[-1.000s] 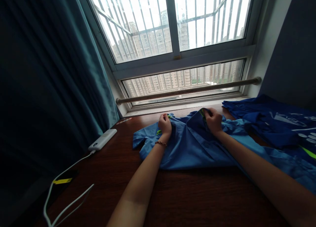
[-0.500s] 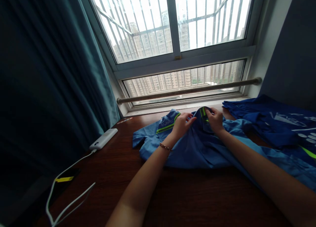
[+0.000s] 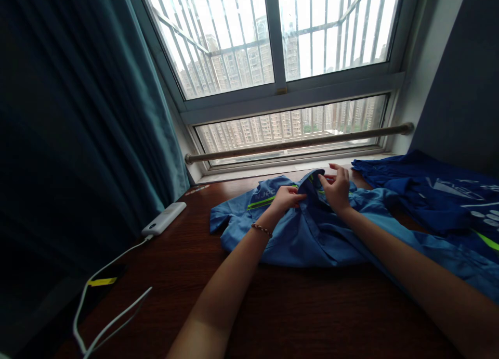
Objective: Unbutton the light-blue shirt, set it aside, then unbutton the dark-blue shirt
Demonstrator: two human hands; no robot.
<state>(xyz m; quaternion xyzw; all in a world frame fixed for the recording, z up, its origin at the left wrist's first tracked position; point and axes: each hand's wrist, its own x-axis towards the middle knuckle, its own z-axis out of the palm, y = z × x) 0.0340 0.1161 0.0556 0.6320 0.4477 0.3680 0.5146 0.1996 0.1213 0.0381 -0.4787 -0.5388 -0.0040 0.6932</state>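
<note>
Head view: brown table (image 3: 304, 312) below window (image 3: 279, 83); one blue shirt (image 3: 312, 236), rumpled, under the window's middle. Left hand (image 3: 290, 196) pinching the shirt at an upright fold (image 3: 309, 186); right hand (image 3: 337, 187) with fingers parted beside it, contact unclear. Judged risk: fold slumping into creases, should the left pinch slip while the right lends little support.

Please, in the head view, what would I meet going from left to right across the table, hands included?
Yellow strip, white power bank, bracelet, left hand, right hand, dark blue garment with white print.
</note>
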